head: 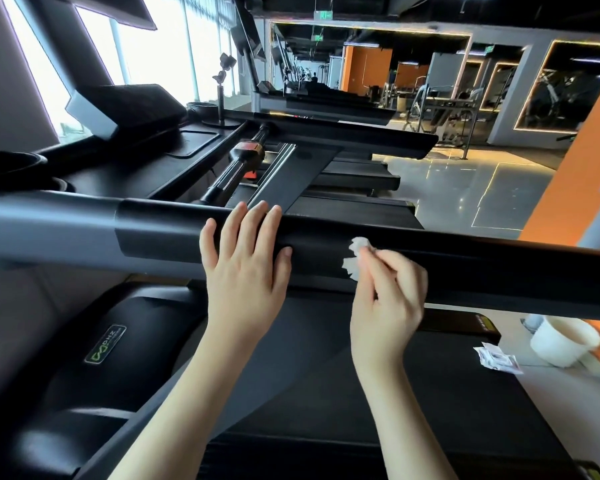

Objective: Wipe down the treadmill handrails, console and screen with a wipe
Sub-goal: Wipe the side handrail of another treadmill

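The small crumpled white wipe (355, 256) sits against the near face of the long black treadmill handrail (499, 268), roughly midway along the stretch in view and just right of the left hand (246, 268). The right hand (388, 299) pinches it between curled fingertips and thumb, with only ragged corners poking out. The left hand lies flat, its fingers straight over the handrail's top edge and its thumb on the near face, steadying rather than gripping.

The wipe looks thin, soft and nearly weightless, probably damp. Bunched this tightly it covers little surface and is likely to roll up or tear if dragged hard. Spreading it flat under the fingertips would give better contact than the present pinch. The handrail looks rigid, fixed and smooth, so it should take firm pressure without shifting, though its rounded top edge calls for wrapping the wipe over it.

The dark console tray (136, 168) lies beyond the handrail, to the left. A torn white sachet wrapper (497, 358) lies on the treadmill deck below.
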The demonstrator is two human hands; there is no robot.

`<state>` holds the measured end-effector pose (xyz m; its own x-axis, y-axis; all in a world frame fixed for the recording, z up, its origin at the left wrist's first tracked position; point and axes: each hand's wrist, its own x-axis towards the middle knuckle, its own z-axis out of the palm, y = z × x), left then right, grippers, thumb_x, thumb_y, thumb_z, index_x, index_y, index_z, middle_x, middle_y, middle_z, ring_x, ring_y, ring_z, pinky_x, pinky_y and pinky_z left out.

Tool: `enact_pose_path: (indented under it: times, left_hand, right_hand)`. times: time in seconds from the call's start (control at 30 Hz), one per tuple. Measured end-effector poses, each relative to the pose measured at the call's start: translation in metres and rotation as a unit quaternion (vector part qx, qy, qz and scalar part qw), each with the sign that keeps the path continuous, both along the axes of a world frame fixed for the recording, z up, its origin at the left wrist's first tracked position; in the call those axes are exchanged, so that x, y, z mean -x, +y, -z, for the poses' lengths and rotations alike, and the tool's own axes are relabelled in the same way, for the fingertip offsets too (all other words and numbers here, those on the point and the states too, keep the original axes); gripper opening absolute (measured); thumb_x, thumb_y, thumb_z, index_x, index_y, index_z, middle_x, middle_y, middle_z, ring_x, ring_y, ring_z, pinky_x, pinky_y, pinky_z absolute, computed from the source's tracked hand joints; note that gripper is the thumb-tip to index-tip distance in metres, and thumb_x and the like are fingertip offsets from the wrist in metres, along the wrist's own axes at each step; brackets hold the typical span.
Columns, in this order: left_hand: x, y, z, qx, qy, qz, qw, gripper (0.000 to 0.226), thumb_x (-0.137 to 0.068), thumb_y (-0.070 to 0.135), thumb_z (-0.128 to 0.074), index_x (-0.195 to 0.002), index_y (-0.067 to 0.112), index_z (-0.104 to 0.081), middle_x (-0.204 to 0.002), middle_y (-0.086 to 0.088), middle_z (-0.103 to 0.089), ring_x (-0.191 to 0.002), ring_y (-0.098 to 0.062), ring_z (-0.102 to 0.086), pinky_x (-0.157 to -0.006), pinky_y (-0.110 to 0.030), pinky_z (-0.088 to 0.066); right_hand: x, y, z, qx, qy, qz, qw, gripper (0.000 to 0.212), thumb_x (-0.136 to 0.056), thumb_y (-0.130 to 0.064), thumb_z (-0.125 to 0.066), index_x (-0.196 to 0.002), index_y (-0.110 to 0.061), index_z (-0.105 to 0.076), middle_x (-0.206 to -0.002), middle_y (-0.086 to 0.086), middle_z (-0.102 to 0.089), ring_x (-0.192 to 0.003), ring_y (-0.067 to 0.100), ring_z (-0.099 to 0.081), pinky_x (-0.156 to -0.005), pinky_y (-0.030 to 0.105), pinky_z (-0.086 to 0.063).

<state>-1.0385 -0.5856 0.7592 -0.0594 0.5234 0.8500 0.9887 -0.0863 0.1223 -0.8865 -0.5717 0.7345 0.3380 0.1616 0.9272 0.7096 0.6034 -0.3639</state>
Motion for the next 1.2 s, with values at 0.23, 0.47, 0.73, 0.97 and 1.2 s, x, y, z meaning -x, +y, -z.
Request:
enact_pose_path:
  times: [0.23, 0.47, 0.73, 0.97, 1.2]
  left_hand:
    - [0.0, 0.001, 0.001, -0.008, 0.005, 0.0, 1.0, 0.047, -0.094, 0.031, -0.042, -0.135, 0.01, -0.053, -0.136, -0.008, -0.054, -0.132, -0.028, -0.039, -0.111, -0.05, -0.017]
    - [0.0, 0.001, 0.001, -0.009, 0.005, -0.002, 1.0, 0.047, -0.093, 0.031, -0.042, -0.134, 0.01, -0.053, -0.136, -0.008, -0.054, -0.132, -0.029, -0.041, -0.111, -0.049, -0.017]
    - [-0.001, 0.001, 0.002, -0.008, 0.007, -0.003, 1.0, 0.047, -0.093, 0.031, -0.042, -0.134, 0.01, -0.053, -0.136, -0.008, -0.054, -0.133, -0.029, -0.039, -0.111, -0.049, -0.017]
    - [-0.001, 0.001, 0.0, -0.005, 0.005, -0.004, 1.0, 0.048, -0.093, 0.032, -0.042, -0.135, 0.011, -0.053, -0.136, -0.007, -0.054, -0.132, -0.029, -0.04, -0.111, -0.049, -0.018]
    - [-0.001, 0.001, -0.001, -0.006, 0.005, -0.003, 1.0, 0.047, -0.093, 0.032, -0.043, -0.133, 0.01, -0.054, -0.135, -0.007, -0.055, -0.131, -0.029, -0.042, -0.11, -0.048, -0.019]
  right_hand:
    - [0.001, 0.003, -0.028, 0.023, -0.055, -0.017, 0.998, 0.027, -0.1, -0.017, -0.053, -0.091, -0.008, -0.077, -0.083, 0.0, -0.063, -0.077, 0.022, -0.051, -0.079, 0.016, -0.041]
    - [0.005, 0.019, -0.068, 0.142, -0.195, -0.076, 0.967, 0.03, -0.085, -0.018, -0.046, -0.079, -0.011, -0.074, -0.079, 0.003, -0.067, -0.076, 0.032, -0.057, -0.069, 0.038, -0.048]
    - [0.014, 0.026, -0.084, 0.258, -0.221, -0.05, 0.939, 0.046, -0.081, -0.03, -0.03, -0.078, -0.014, -0.073, -0.084, 0.003, -0.069, -0.087, 0.032, -0.057, -0.072, 0.034, -0.031]
    - [-0.011, 0.026, -0.066, 0.15, -0.133, -0.033, 0.979, 0.032, -0.081, -0.014, -0.042, -0.074, -0.012, -0.073, -0.074, 0.003, -0.068, -0.073, 0.034, -0.059, -0.065, 0.04, -0.049]
    - [0.005, 0.0, -0.037, 0.061, -0.167, -0.046, 0.983, 0.022, -0.086, -0.005, -0.055, -0.091, -0.013, -0.075, -0.094, -0.002, -0.072, -0.089, 0.024, -0.062, -0.08, 0.037, -0.049]
